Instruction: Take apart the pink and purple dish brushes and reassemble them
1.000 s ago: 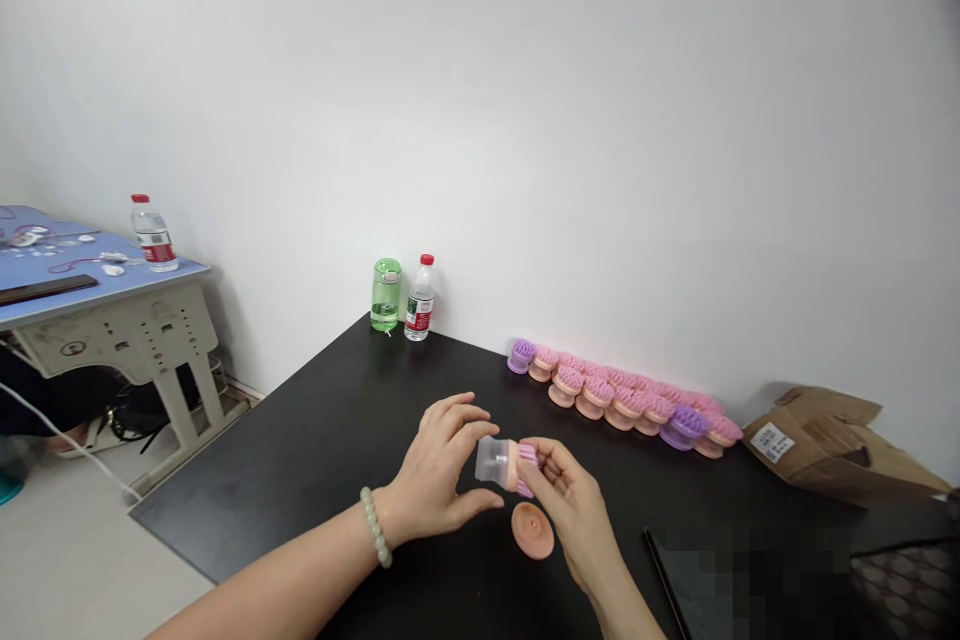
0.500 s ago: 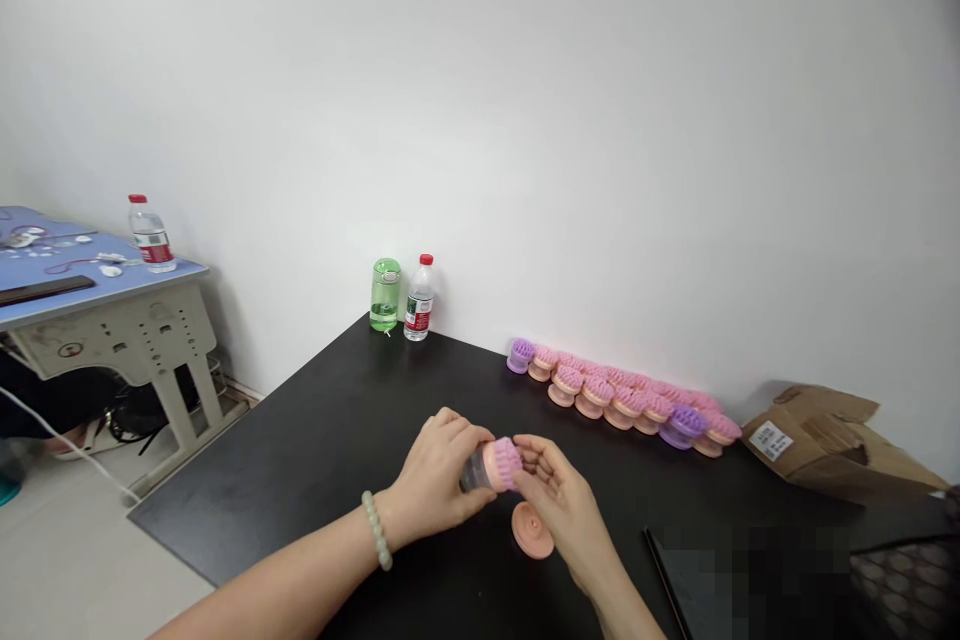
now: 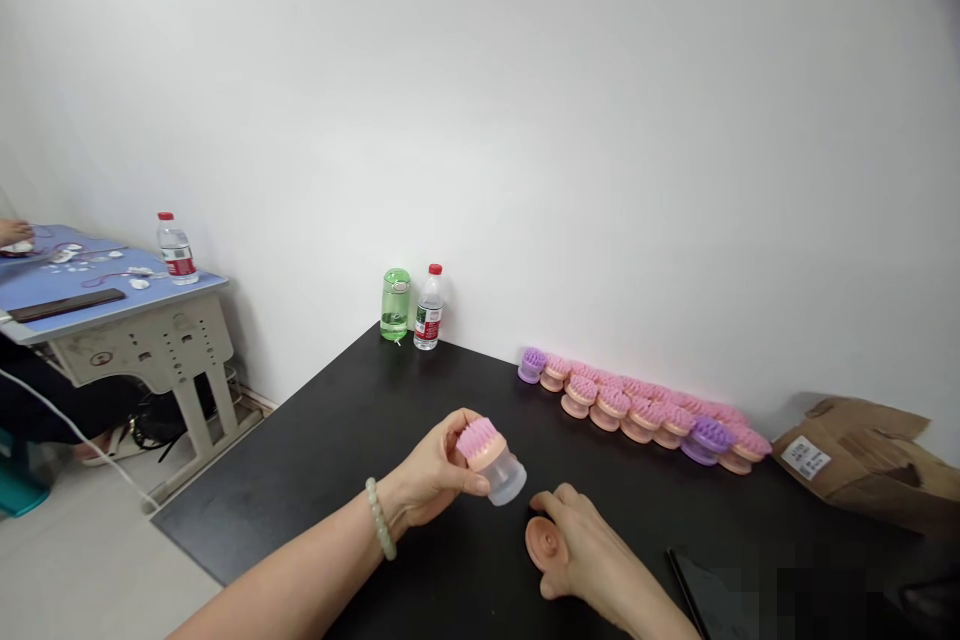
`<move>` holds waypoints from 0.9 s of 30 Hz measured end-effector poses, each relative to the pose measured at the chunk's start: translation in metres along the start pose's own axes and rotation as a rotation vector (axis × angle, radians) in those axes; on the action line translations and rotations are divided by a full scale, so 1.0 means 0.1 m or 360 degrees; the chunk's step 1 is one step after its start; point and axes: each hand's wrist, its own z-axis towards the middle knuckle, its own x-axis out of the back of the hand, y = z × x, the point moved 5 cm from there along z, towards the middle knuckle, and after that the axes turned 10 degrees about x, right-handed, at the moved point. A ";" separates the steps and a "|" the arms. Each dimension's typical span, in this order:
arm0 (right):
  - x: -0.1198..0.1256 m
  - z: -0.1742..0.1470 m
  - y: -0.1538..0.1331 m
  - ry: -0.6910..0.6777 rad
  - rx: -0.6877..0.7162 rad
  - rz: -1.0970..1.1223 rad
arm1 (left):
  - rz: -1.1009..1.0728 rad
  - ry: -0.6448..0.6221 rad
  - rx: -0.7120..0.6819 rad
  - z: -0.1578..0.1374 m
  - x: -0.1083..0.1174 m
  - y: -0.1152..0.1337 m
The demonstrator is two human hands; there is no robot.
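Note:
My left hand is closed around a scrubber brush with pink bristles, a peach collar and a clear cup. The brush is tilted, bristles to the upper left and the cup's end to the lower right, above the black table. Lower and to the right, my right hand has its fingers and thumb around the edge of a round peach cap with a small knob in its middle. The cap is at or just over the tabletop; I cannot tell which.
Several pink brushes and a purple brush stand in rows along the wall. A torn cardboard box lies at the right. A green bottle and a water bottle stand at the back corner. Another person's hand shows over a blue table.
The brush has turned in my left hand, its bristles swinging from right to upper left. My right hand has left the bristles and moved down onto the peach cap. The view has shifted slightly.

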 end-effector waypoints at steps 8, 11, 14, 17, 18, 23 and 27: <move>0.16 0.07 0.00 0.0438 0.0139 0.0146 | -0.0320 -0.0041 0.0088 0.00 0.03 0.00; 0.23 0.06 -0.04 0.0810 0.0341 0.0228 | -0.0405 -0.0059 0.0143 0.00 0.00 0.00; 0.25 0.02 -0.11 0.1032 0.0444 0.0244 | -0.0389 -0.0029 0.0169 0.02 0.01 -0.03; 0.25 -0.03 -0.18 0.1154 0.0490 0.0256 | -0.0302 0.0033 0.0187 0.04 0.04 -0.08; 0.24 -0.04 -0.20 0.1177 0.0511 0.0261 | -0.0273 0.0047 0.0194 0.05 0.06 -0.10; 0.22 -0.08 -0.31 0.1258 0.0671 0.0248 | -0.0234 0.0037 0.0226 0.05 0.07 -0.17; 0.22 -0.12 -0.42 0.1379 0.0849 0.0148 | -0.0246 0.0012 0.0262 0.03 0.05 -0.18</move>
